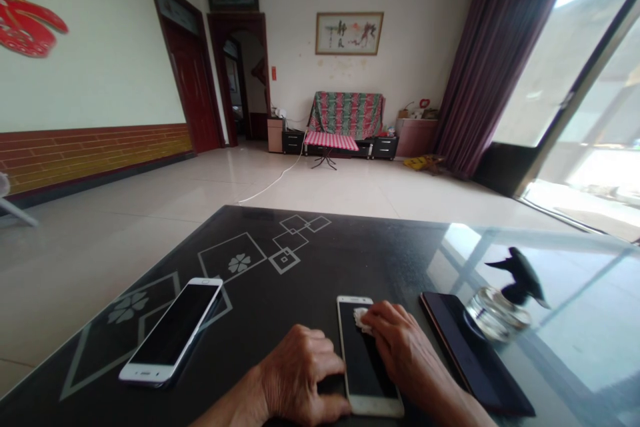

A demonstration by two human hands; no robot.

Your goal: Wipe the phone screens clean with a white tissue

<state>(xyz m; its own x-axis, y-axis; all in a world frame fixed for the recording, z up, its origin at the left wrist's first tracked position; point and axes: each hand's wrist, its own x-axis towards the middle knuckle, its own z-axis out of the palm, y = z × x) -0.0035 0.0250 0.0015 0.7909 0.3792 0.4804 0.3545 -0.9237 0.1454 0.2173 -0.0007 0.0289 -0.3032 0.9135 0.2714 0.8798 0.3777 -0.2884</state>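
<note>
A white smartphone [361,360] with a dark screen lies face up on the black glass table, pointing away from me. My left hand [306,373] is closed at its lower left edge, with the thumb at the bottom corner and curled fingers against the side. Pinched under the fingertips of my right hand [403,340] is a small crumpled white tissue [360,320], pressed on the upper part of the screen. Part of the phone's right side is hidden by that hand. A second white smartphone [173,330] lies to the left. On the right rests a dark smartphone [475,360].
A clear spray bottle [497,313] with a black trigger head stands by the dark phone. The black glass table [370,247] carries grey diamond and flower patterns. Beyond it are a small checkered table [331,141], a white cord on the floor and a purple curtain.
</note>
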